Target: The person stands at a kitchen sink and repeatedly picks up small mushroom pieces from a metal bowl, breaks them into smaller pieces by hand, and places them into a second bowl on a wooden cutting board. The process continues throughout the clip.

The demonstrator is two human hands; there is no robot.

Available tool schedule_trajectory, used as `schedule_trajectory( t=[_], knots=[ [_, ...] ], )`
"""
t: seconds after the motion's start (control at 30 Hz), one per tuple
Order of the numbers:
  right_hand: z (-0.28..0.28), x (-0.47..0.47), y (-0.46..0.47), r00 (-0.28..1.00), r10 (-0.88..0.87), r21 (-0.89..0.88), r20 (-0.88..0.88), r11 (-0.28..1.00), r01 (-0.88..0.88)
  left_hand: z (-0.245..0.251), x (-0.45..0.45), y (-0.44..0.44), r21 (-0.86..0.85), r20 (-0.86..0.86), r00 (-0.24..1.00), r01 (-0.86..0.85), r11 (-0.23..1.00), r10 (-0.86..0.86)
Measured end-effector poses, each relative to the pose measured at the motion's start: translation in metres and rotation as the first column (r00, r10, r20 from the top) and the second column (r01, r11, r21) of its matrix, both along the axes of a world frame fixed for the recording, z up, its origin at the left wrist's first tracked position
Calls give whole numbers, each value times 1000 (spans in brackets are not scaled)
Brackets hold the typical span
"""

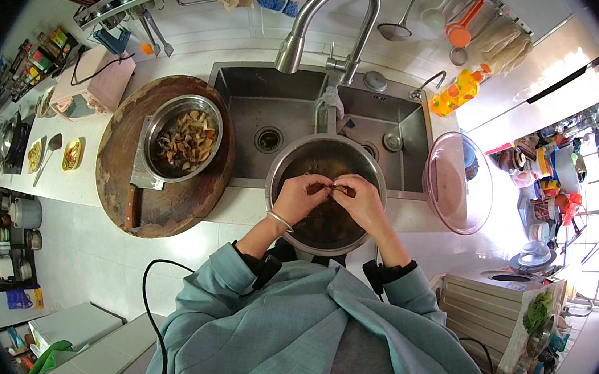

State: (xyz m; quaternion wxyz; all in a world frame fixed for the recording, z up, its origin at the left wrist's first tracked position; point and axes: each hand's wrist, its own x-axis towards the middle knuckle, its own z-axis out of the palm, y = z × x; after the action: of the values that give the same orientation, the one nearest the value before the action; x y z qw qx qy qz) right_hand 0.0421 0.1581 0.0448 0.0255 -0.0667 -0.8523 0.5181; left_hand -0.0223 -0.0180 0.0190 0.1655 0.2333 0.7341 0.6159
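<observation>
Both hands meet above a round metal basin [332,139] of murky brownish water with dark matter in it. A small brown piece of food [340,189], perhaps a mushroom, is pinched between the fingertips. My left hand [301,197], with a bangle on its wrist, grips it from one side, and my right hand [357,201] from the other. To the left, a steel bowl [188,103] contains several brown and yellowish pieces [187,139]. That bowl rests partly on a cleaver [134,205] atop a thick round wooden chopping board [118,140].
Behind the basin lies a double steel sink [244,88] under a tall faucet [366,8]. A clear pinkish plastic basin [444,191] stands at the right, near a yellow-orange bottle [456,94]. Two small food dishes [72,153] and a spatula [52,144] lie farther left.
</observation>
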Motion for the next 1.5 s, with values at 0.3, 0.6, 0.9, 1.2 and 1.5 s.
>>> schedule_trajectory(
  t=[0.3,0.6,0.9,1.2,1.5],
  knots=[
    [12,1,-1,996,67,55,51,996,-70,6,1,-4,-112,-181,983,-37,993,16],
    [11,-3,2,986,121,149,117,979,-138,10,0,-4,-65,-218,975,24,998,-38],
    [10,0,3,993,93,61,67,993,-97,11,-4,-4,-3,-59,997,-49,999,49],
    [7,-3,10,976,143,106,167,981,-162,-7,-9,1,-146,-197,980,-39,988,10],
    [-10,-2,14,982,-89,-184,165,976,119,-28,-1,0,-288,-156,987,-21,958,-25]
  ],
)
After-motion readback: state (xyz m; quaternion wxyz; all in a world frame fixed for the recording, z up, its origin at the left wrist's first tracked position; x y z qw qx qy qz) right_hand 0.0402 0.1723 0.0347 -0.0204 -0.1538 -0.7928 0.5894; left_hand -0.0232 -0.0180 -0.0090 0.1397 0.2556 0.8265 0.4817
